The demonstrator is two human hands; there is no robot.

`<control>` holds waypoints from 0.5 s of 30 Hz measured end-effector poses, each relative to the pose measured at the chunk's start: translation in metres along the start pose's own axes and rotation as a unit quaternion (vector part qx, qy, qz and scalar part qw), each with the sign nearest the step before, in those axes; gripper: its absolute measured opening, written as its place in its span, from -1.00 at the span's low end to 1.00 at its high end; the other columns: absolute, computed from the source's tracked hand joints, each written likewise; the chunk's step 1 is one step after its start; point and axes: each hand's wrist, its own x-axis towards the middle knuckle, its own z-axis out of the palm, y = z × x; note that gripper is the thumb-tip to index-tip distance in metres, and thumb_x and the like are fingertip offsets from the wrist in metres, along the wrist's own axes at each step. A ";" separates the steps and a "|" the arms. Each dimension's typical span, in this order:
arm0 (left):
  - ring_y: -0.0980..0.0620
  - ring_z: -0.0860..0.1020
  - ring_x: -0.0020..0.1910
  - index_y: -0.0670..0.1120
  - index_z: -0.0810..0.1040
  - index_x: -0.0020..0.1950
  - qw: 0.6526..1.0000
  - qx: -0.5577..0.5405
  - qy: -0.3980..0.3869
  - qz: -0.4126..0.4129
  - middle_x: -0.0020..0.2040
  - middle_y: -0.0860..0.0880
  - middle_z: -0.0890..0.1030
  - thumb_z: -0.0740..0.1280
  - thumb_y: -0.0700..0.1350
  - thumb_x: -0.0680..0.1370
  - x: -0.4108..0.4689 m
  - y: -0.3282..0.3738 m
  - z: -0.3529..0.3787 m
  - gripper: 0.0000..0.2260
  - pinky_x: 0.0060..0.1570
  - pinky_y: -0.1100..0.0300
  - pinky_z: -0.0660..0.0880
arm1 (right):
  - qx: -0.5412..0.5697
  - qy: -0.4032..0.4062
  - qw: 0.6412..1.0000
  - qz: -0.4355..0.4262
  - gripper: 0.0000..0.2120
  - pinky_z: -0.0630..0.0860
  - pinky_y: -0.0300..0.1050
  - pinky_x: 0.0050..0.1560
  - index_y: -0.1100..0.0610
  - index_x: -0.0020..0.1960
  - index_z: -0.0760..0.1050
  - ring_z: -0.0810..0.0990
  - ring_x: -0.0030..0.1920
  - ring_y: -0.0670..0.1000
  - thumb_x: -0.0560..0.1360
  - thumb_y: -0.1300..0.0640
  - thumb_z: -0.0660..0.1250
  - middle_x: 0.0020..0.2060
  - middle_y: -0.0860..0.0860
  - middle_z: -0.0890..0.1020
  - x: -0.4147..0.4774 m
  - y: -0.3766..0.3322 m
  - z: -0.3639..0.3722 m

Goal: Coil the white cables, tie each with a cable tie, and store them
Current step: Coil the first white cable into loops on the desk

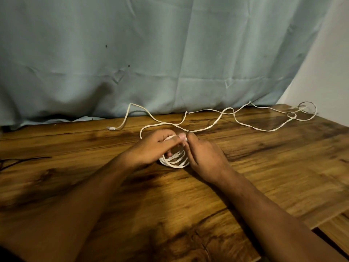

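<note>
We hold a small coil [174, 160] of white cable [213, 125] between both hands at the middle of the wooden table [264, 167]; our fingers cover its top, so the number of loops is unclear. The left hand [151, 146] closes around the coil and the right hand [203, 154] pinches the cable at the top. The loose cable trails along the far edge by the blue cloth [170, 53] toward the right corner. Something thin and dark at the left edge is cut off.

Both hands [151, 146] – pinching white cable coil [174, 160], wooden table [264, 167]
</note>
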 end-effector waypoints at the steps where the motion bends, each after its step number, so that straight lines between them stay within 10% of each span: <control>1: 0.08 0.61 -0.21 0.02 0.63 0.00 0.998 0.052 -0.006 0.030 -0.23 0.06 0.64 0.31 0.18 0.62 -0.001 -0.001 -0.001 -0.74 -0.14 0.06 0.53 | 0.002 -0.003 1.000 0.011 -0.75 0.40 0.06 -0.24 0.05 0.13 0.31 0.64 -0.15 0.29 0.72 -0.10 0.00 -0.11 0.15 0.68 0.000 0.001 0.000; 8: -0.08 0.61 0.00 0.05 0.47 0.18 0.895 0.423 0.106 0.090 0.05 0.01 0.65 0.19 0.12 0.68 -0.006 -0.001 -0.002 -0.80 -0.19 0.07 0.41 | 0.011 -0.008 0.999 0.030 -0.72 0.38 0.05 -0.20 0.06 0.12 0.34 0.64 -0.09 0.27 0.72 -0.11 0.01 -0.08 0.15 0.68 0.001 0.001 0.002; 15: -0.15 0.60 0.01 0.00 0.44 0.16 0.892 0.430 0.100 0.098 0.07 -0.07 0.65 0.16 0.09 0.69 -0.005 -0.004 -0.002 -0.81 -0.15 0.01 0.48 | -0.036 0.029 0.999 0.003 -0.72 0.52 0.06 -0.17 0.04 0.29 0.30 0.66 -0.08 0.21 0.72 -0.11 0.01 0.14 0.09 0.63 -0.001 -0.003 0.001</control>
